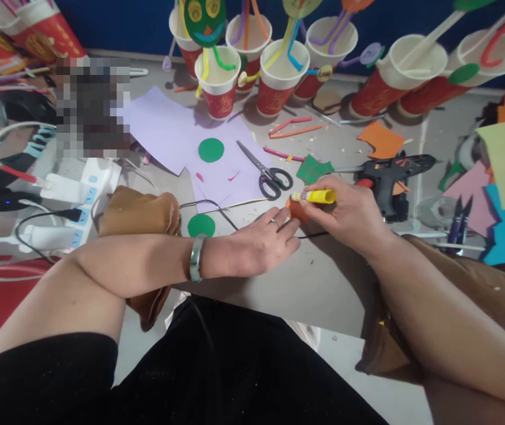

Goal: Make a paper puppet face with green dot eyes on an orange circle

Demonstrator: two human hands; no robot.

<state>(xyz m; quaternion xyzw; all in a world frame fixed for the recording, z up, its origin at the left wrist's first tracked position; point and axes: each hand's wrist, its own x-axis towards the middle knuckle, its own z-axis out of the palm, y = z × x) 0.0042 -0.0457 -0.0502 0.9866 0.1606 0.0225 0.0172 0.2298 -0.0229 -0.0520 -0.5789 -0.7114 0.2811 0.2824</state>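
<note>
Head view: two bare hands work over a cluttered grey desk (274, 295), in from its near edge.
Yellow tube (322, 196): lies nearly level, long axis running left to right, its pale, narrower end pointing left over a piece of orange paper (299, 211).
Right hand (349, 215): grasps the tube between thumb and fingers; the tube juts out at the fingertips, toward the left hand.
Left hand (258, 248): lies flat, palm down, fingers loosely spread, fingertips at the orange paper's left side.
Writing: dark print on the tube's pale part, too small to read; gold lettering on the red cups (221, 97) along the desk's back edge, also unreadable.
Toward the back edge: black scissors (274, 178), blades pointing back and left, on lilac paper (163, 127) beside a green disc (211, 150).
Toward the right edge: a black glue gun (394, 177), nozzle pointing right.
</note>
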